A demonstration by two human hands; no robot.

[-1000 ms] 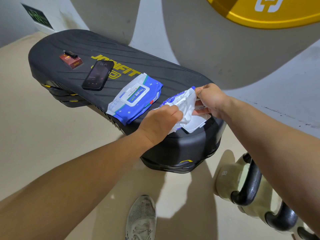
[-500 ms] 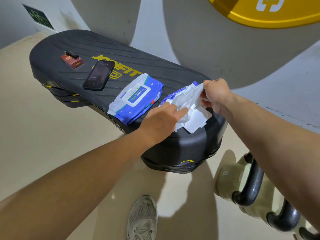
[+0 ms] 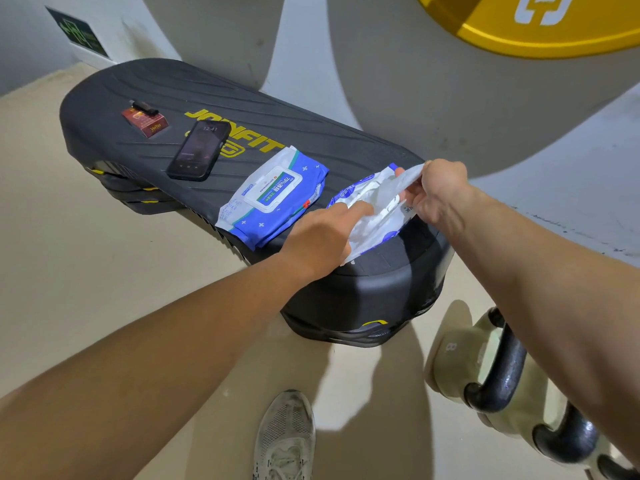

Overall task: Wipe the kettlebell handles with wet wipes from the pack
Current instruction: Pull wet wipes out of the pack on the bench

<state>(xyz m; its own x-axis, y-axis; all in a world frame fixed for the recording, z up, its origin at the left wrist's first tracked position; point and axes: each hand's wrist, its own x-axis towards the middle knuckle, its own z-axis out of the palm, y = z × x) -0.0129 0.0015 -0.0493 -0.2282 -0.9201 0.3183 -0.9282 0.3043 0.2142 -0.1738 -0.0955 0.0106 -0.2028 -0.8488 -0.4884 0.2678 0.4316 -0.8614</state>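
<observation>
So my right hand [image 3: 437, 192] is pinched on a wipe [image 3: 408, 177] coming out of the open pack [image 3: 372, 211] at the step's [image 3: 145, 91] near end; left fingers [image 3: 349, 214] spread, pressing the pack. Kettlebells [image 3: 460, 351] on the floor.

Even indoor light, soft shadows on floor [image 3: 86, 271], wide-angle edge bending, sharp focus.

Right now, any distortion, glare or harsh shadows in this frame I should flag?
Head view: wide-angle bending curves the step platform and walls; hard arm shadows fall on the floor by the shoe; small highlights glint on the kettlebell handle; the wipe in the right hand stays sharp.
</observation>
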